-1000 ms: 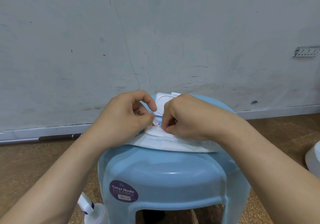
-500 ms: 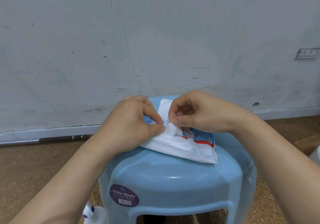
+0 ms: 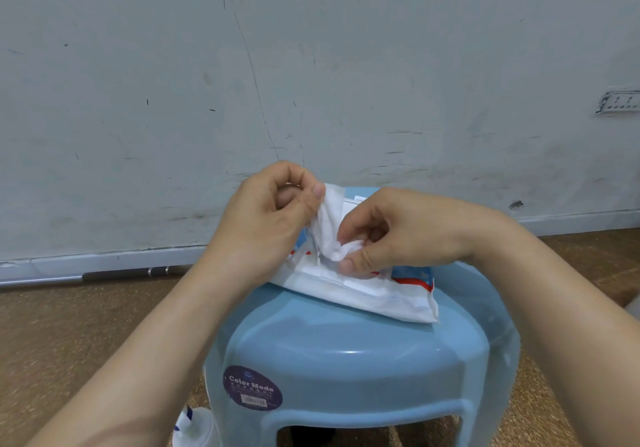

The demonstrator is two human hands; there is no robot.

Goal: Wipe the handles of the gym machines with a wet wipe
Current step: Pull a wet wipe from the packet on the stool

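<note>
A white pack of wet wipes (image 3: 388, 296) with blue and red print lies on a light blue plastic stool (image 3: 349, 360). A white wet wipe (image 3: 329, 225) stands partly out of the pack's opening. My left hand (image 3: 266, 221) pinches the wipe's upper edge between thumb and forefinger. My right hand (image 3: 398, 235) pinches the bunched lower part of the wipe just above the opening. The pack's flip lid is mostly hidden behind my hands. No gym machine handle is in view.
A scuffed grey wall (image 3: 311, 66) rises right behind the stool. A metal bar (image 3: 131, 273) lies along the skirting at left. A white spray bottle (image 3: 194, 426) stands on the brown floor by the stool's front left leg. A wall socket (image 3: 618, 102) sits at far right.
The wipe has come up out of the pack. My left hand rose with the wipe's edge, while my right hand shifted lower onto the bunched wipe near the opening.
</note>
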